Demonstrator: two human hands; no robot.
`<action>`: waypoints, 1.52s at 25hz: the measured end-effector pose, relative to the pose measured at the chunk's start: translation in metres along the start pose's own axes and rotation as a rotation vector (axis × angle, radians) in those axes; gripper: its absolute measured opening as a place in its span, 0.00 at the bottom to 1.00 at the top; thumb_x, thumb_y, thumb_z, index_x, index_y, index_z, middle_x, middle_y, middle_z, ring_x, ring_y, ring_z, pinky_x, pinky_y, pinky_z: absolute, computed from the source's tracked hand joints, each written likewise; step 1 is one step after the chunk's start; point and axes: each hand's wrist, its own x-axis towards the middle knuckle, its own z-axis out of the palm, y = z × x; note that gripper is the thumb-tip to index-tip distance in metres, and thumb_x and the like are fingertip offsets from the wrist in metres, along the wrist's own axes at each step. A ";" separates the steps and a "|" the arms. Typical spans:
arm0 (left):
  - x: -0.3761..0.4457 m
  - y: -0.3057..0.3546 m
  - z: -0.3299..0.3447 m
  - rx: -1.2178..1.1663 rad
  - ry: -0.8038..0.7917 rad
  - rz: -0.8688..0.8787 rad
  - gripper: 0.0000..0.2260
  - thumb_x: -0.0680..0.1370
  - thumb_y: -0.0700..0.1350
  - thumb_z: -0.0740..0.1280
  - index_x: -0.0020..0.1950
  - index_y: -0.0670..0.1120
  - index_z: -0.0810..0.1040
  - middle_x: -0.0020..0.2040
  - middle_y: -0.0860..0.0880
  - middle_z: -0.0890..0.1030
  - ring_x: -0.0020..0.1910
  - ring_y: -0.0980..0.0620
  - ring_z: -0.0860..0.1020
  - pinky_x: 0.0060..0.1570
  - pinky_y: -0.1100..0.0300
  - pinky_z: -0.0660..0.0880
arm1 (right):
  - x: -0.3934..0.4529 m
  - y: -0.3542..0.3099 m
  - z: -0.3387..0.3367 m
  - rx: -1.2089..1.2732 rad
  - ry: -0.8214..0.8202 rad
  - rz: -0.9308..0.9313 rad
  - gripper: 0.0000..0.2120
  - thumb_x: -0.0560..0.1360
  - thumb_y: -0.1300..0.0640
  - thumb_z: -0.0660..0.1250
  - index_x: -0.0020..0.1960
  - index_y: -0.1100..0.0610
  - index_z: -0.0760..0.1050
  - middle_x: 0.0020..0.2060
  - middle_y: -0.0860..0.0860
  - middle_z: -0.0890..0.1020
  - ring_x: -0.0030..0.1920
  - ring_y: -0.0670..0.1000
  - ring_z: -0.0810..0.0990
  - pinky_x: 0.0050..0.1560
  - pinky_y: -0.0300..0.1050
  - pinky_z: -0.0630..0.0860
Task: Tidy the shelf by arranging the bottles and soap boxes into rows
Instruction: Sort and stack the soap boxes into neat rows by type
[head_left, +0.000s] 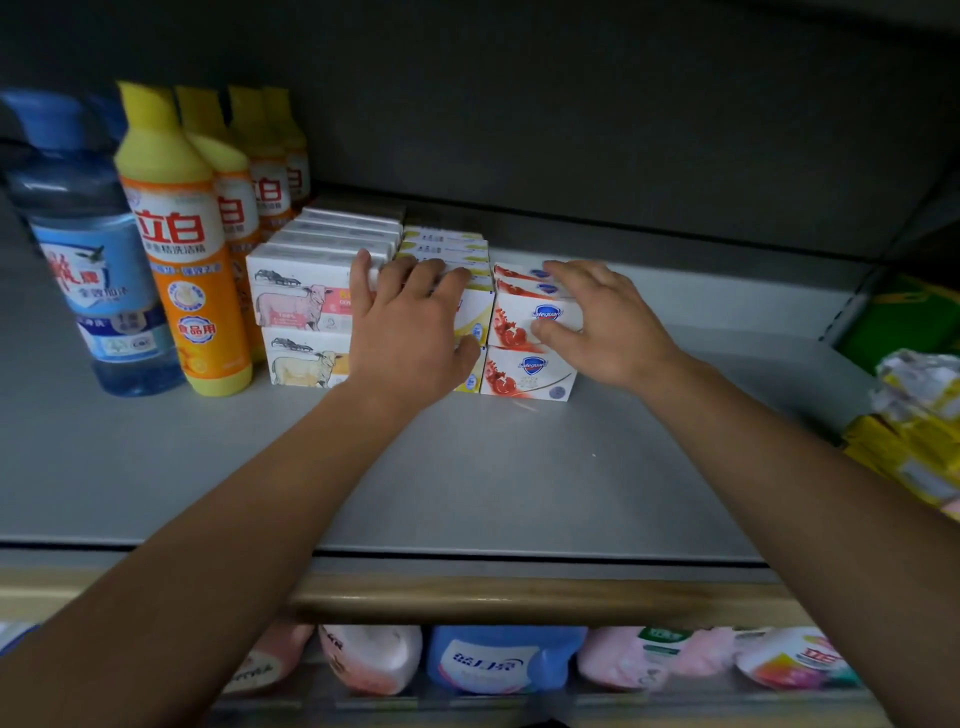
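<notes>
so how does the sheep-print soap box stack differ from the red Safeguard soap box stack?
The sheep-print soap box stack shows a sheep picture and sits beside the yellow-capped orange bottles; the red Safeguard soap box stack shows a blue logo and sits rightmost. Both are two white boxes high.

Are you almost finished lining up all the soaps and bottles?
Nearly. The yellow bottles stand in a row running to the back, beside the blue bottle. The sheep soap boxes and yellow soap boxes sit stacked in rows. The left hand rests on those; the right hand grips the top red Safeguard box. That short red row is what's left.
</notes>
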 end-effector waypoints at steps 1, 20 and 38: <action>0.003 0.002 -0.006 -0.012 -0.017 -0.011 0.27 0.73 0.57 0.67 0.71 0.51 0.70 0.70 0.48 0.73 0.72 0.44 0.65 0.74 0.38 0.45 | -0.003 0.000 -0.008 0.005 0.016 0.014 0.30 0.76 0.45 0.67 0.75 0.50 0.63 0.72 0.50 0.68 0.72 0.54 0.64 0.69 0.47 0.63; -0.044 0.178 0.011 -1.437 -0.536 -0.459 0.07 0.78 0.36 0.66 0.55 0.40 0.80 0.45 0.40 0.81 0.33 0.48 0.78 0.34 0.60 0.76 | -0.170 0.184 -0.134 -0.245 0.145 0.757 0.33 0.74 0.38 0.64 0.72 0.54 0.66 0.66 0.62 0.71 0.67 0.65 0.69 0.66 0.55 0.67; -0.045 0.161 0.012 -2.039 -0.627 -0.642 0.09 0.79 0.46 0.65 0.55 0.45 0.80 0.48 0.43 0.85 0.45 0.46 0.83 0.40 0.54 0.81 | -0.157 0.035 -0.027 0.162 0.211 0.119 0.32 0.67 0.53 0.76 0.69 0.55 0.71 0.63 0.53 0.70 0.63 0.54 0.71 0.65 0.45 0.68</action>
